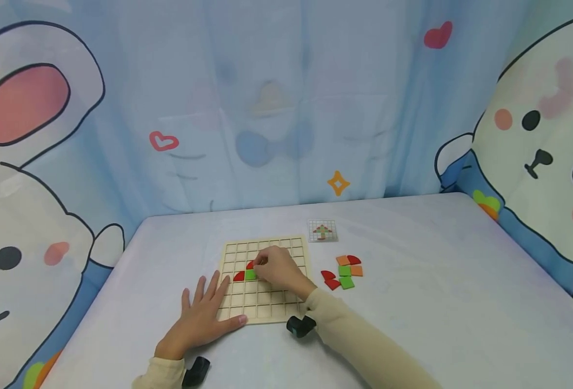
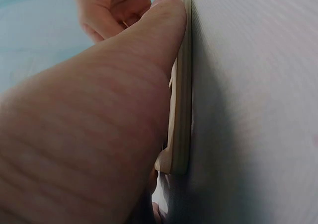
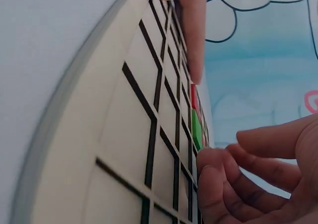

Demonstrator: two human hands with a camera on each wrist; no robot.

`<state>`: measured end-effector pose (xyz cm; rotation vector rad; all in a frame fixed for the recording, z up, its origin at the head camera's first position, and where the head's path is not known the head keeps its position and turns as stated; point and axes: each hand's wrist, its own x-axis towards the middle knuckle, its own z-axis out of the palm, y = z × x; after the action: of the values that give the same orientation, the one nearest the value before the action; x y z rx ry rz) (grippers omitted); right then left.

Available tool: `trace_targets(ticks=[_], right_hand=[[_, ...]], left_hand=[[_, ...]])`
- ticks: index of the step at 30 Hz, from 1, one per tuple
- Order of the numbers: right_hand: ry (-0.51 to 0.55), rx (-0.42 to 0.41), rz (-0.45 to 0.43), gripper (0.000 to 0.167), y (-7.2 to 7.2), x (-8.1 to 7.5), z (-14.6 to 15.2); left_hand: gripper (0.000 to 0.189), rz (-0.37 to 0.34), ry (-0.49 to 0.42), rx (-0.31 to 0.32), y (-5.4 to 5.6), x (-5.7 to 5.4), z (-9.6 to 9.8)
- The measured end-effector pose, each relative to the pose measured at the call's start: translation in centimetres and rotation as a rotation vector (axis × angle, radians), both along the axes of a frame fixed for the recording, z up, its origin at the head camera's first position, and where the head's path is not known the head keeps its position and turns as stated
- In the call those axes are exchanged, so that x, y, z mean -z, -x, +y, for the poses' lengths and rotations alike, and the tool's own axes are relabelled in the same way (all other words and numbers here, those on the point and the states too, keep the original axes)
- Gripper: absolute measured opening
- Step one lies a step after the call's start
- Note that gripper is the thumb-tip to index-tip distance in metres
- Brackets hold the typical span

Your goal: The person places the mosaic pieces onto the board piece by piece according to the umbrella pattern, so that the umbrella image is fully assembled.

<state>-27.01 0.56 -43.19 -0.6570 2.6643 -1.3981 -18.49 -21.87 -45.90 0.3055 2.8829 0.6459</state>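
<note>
A wooden grid board [image 1: 267,313] lies on the table. My left hand [image 1: 201,319] rests spread over its lower left corner, the fingers along the left edge and the thumb on the front edge. Over the middle of the board, my right hand [image 1: 279,267] has bent fingers, their tips right by a green square tile [image 1: 250,274]. Beside that tile sit a red quarter-round tile [image 1: 239,276] on the left and another red tile [image 1: 250,265] above. In the right wrist view the curled fingertips [image 3: 211,159] overlap the grid; I cannot tell whether they pinch a tile.
Right of the board lie loose red, green and orange tiles [image 1: 345,270], several in all. A small pattern card [image 1: 322,230] with a coloured figure on a grid lies beyond the board's back right corner. A blue curtain [image 1: 277,108] hangs behind the white-covered table [image 1: 413,281].
</note>
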Motion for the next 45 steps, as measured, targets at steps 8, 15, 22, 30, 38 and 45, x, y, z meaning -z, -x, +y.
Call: trace_targets(ticks=[8, 15, 22, 30, 38, 45], right_hand=[[0.096, -0.047, -0.029, 0.017, -0.4, -0.6, 3.5], [0.082, -0.035, 0.005, 0.020, -0.5, -0.9, 7.7], [0.022, -0.026, 0.046, 0.020, -0.4, -1.5, 11.6], [-0.074, -0.009, 0.092, 0.020, -0.1, -1.9, 15.2], [-0.151, -0.029, 0.108, 0.019, 0.1, -1.0, 17.4], [-0.286, -0.030, 0.107, 0.015, 0.3, -0.4, 18.0]], left_hand=[[0.112, -0.005, 0.006, -0.012, -0.1, -0.1, 0.0], [0.112, -0.001, 0.009, -0.010, -0.1, -0.2, 0.3], [0.112, -0.002, -0.004, -0.014, -0.3, -0.4, 0.3], [0.112, -0.003, 0.000, -0.012, -0.2, -0.2, 0.4], [0.111, -0.009, -0.005, -0.013, -0.1, -0.1, 0.2], [0.111, -0.007, 0.004, -0.013, -0.1, -0.1, 0.2]])
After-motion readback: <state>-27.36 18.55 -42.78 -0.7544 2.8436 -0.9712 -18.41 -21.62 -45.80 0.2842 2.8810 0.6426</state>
